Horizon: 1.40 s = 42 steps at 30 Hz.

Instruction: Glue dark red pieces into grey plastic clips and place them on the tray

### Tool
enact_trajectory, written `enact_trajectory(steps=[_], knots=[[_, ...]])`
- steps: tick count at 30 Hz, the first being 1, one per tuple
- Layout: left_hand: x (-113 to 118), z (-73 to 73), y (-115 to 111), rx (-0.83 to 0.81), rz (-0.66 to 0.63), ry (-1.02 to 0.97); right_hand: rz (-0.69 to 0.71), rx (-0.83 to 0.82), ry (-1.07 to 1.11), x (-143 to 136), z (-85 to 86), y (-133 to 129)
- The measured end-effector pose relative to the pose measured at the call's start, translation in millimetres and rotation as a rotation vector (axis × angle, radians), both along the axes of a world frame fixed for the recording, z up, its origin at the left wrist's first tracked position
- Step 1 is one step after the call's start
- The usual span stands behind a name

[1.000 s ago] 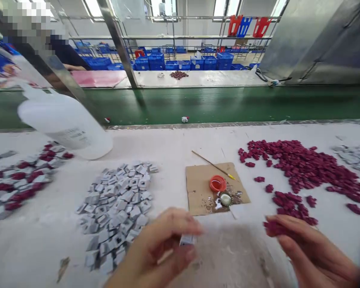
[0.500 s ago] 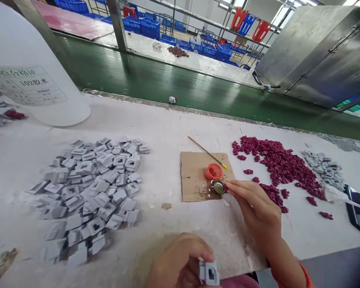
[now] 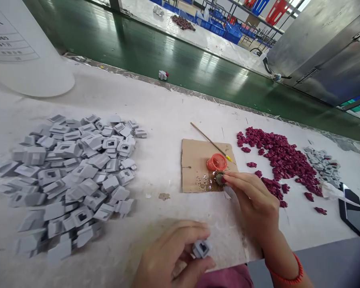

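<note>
On my feed, the left hand (image 3: 159,254) is part-curled near the table's (image 3: 165,116) front edge, thumb and fingers pinching a gray block (image 3: 201,249) with its square opening facing up toward my camera. The space between thumb and fingers is only as wide as the block.

My right hand (image 3: 256,198) reaches in over the cardboard (image 3: 193,152), fingertips drawn together on a small red piece (image 3: 224,179), mostly hidden by them, right at the metal cap (image 3: 219,178). I can't tell whether the fingers touch the cap too. Just beyond it sits the red cup (image 3: 218,162), with the brush (image 3: 209,139) lying beside. Gray blocks are heaped to the left, red pieces to the right.
</note>
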<state>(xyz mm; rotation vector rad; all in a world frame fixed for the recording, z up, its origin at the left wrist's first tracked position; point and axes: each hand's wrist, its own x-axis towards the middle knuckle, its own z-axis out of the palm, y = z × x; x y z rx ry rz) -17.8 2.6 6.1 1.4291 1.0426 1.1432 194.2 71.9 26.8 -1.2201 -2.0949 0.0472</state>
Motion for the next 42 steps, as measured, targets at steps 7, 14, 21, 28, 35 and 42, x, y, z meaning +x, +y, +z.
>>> enact_trajectory(steps=[7,14,21,28,35,42], knots=[[1.4,-7.6,-0.6,0.219,-0.003,0.310,-0.084,-0.027,0.160,-4.9,6.5,-18.9],[9.4,-6.3,-1.4,0.287,0.093,0.474,-0.025,-0.124,0.398,-40.2,3.0,-69.7],[12.5,-3.9,-1.4,0.277,0.129,0.463,-0.006,-0.091,0.351,-47.2,-6.2,-73.8],[10.0,-7.6,-0.6,0.309,0.104,0.470,0.096,-0.133,0.296,-42.4,-5.0,-75.2],[10.3,-4.9,2.5,0.290,0.079,0.485,0.150,-0.268,0.162,-32.1,-0.4,-75.8],[8.9,-16.9,2.9,0.339,0.034,0.542,0.150,-0.293,0.272,-36.8,-4.0,-69.7]])
